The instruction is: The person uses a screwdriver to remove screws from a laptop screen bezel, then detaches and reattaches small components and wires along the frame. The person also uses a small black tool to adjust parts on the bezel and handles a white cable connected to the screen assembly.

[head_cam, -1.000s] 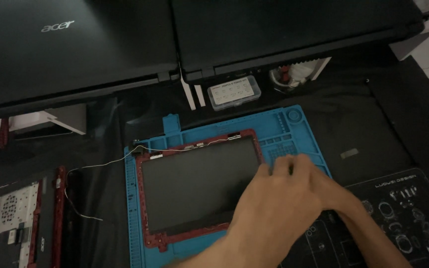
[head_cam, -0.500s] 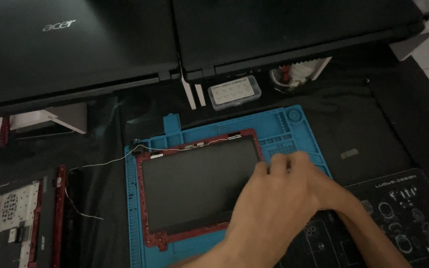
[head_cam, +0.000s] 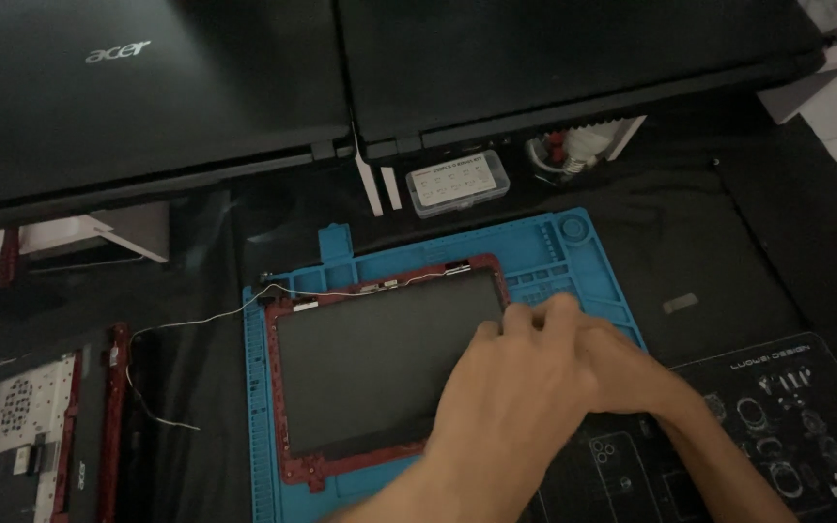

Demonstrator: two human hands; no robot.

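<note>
Left hand: the left hand (head_cam: pixel 511 407) lies over the right edge of the dark rectangular display panel in its red plastic frame (head_cam: pixel 380 368), fingers curled together and pressed down on it; whether they pinch the edge cannot be told.
Right hand: the right hand (head_cam: pixel 632 368) sits just beside and partly under the left, fingertips (head_cam: pixel 564 312) bunched at the frame's upper right corner; its grip is hidden.
Panel position: flat on the blue moulded silicone work mat (head_cam: pixel 554 254), near the mat's middle.
Risk, panel: glass-faced and thin; uneven pressure at one corner may crack it or snap the brittle frame clips.
Risk, cable: the thin white wire (head_cam: pixel 207 318) trails left from the frame's top towards the red-edged laptop base with pale keyboard plate (head_cam: pixel 36 426); a lift or slide of the panel could tug or tear it.
Textures: mat soft, ribbed with small compartments; frame matte and rigid; screen smooth and dull.
Surroundings: two closed black laptops (head_cam: pixel 147 87) rest behind, with a small clear plastic parts box (head_cam: pixel 457 181) beneath them.
</note>
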